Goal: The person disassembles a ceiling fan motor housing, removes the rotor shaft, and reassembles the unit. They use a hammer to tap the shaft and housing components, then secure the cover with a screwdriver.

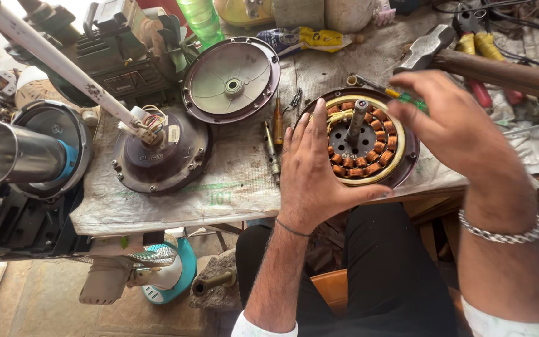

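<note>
Head view: left hand point(310, 168) braces the motor stator point(362, 140), right hand point(453, 125) arched above.

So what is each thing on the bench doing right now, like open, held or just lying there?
Fan motor: open, copper coils showing.
Left hand: flat against the motor's rim.
Right hand: holding a green-handled screwdriver over the motor.
Round cover: off, lying inside-up.
Second motor: closed, wires sticking out.
Hammer: lying unused.
</note>
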